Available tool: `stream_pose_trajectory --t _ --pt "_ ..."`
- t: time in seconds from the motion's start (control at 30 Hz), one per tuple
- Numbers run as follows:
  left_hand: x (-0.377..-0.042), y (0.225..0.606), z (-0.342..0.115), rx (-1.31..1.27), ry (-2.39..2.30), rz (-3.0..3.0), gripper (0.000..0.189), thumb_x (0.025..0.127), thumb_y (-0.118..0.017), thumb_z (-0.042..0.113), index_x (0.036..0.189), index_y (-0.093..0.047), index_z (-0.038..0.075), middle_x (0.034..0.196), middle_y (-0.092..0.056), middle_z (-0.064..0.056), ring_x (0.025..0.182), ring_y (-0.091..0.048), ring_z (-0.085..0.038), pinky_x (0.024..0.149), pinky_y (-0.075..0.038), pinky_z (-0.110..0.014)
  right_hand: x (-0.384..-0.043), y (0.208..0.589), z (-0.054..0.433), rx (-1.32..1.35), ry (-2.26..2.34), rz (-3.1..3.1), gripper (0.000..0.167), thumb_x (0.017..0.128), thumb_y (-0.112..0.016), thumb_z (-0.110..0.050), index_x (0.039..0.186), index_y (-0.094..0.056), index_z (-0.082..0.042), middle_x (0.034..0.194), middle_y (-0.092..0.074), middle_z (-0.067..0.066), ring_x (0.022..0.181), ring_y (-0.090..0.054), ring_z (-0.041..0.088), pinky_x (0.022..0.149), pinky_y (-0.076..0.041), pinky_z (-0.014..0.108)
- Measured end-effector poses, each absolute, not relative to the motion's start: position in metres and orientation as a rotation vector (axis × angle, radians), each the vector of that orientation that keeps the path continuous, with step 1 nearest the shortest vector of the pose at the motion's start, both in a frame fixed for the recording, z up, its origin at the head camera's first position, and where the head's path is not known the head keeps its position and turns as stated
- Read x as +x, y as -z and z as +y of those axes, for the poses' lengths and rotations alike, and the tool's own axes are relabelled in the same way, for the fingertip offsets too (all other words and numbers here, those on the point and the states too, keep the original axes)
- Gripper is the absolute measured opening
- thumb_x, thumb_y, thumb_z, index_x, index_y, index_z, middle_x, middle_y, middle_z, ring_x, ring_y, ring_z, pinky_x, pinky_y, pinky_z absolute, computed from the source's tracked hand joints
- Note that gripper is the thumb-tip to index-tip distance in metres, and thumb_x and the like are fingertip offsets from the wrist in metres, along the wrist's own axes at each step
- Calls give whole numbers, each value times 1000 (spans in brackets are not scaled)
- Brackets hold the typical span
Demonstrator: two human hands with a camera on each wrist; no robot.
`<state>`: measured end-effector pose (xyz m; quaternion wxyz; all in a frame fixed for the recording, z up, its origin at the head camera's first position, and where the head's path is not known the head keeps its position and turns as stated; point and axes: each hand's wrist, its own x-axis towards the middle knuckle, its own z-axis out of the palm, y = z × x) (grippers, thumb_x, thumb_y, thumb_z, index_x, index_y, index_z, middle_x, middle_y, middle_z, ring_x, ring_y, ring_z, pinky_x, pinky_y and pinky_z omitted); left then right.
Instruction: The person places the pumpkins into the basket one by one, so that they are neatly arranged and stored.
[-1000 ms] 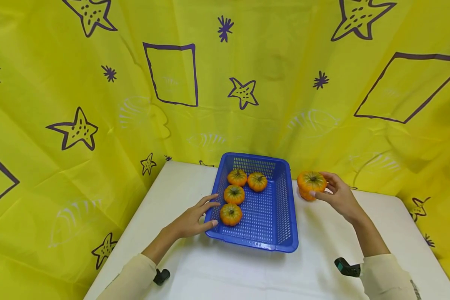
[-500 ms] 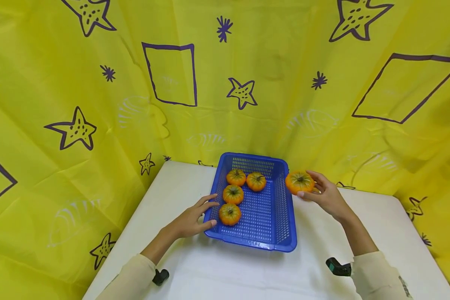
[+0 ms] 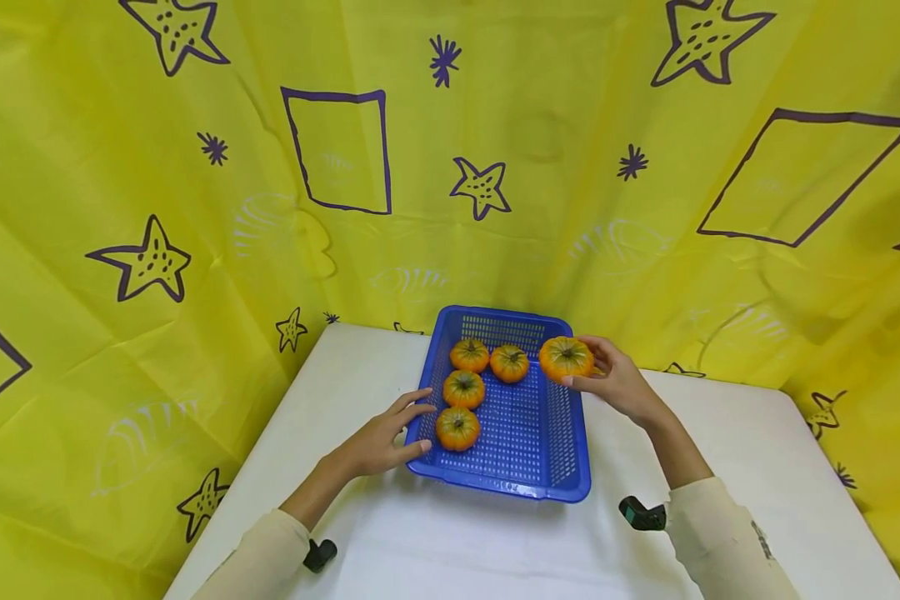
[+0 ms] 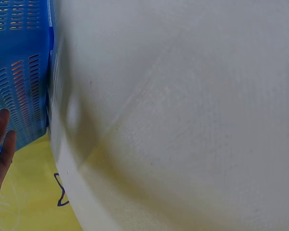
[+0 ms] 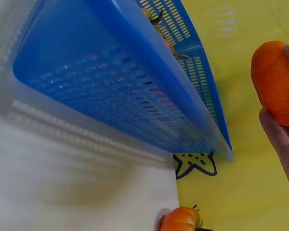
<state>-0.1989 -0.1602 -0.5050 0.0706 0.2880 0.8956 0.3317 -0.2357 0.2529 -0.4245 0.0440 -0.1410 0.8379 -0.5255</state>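
Note:
My right hand pinches a small orange pumpkin between thumb and fingers, raised over the right rim of the blue plastic basket. In the right wrist view the held pumpkin shows its smooth orange side, above the level of the basket rim. My left hand has its fingers spread at the basket's left side, fingertips right at the rim. Inside the basket lie several similar pumpkins, with one pumpkin nearest the left hand and another pumpkin toward the back.
One more pumpkin sits on the white table to the right of the basket, mostly hidden behind the right hand in the head view. A yellow patterned curtain hangs right behind the table's back edge.
My right hand has carried its pumpkin leftward, from above the table beside the basket to over the right rim. The left hand and the basket have stayed in place.

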Motion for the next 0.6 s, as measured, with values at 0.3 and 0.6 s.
stream_pose_trajectory --t 0.3,0.6 --pt "-199 505 -161 859 -1000 2689 56 98 -61 42 147 -49 20 166 -23 8 145 -41 -35 104 -49 -58 -248 430 236 -449 1598 2532 76 90 -74 -14 153 -33 -1 153 -39 26 140 -39 50 107 -46 54" --pt "-198 504 -161 844 -992 2697 56 97 -61 45 147 -49 22 166 -24 7 148 -36 -34 105 -47 -59 -259 437 219 -448 1544 2490 82 88 -76 -18 155 -31 -2 153 -37 25 133 -46 46 106 -48 57"
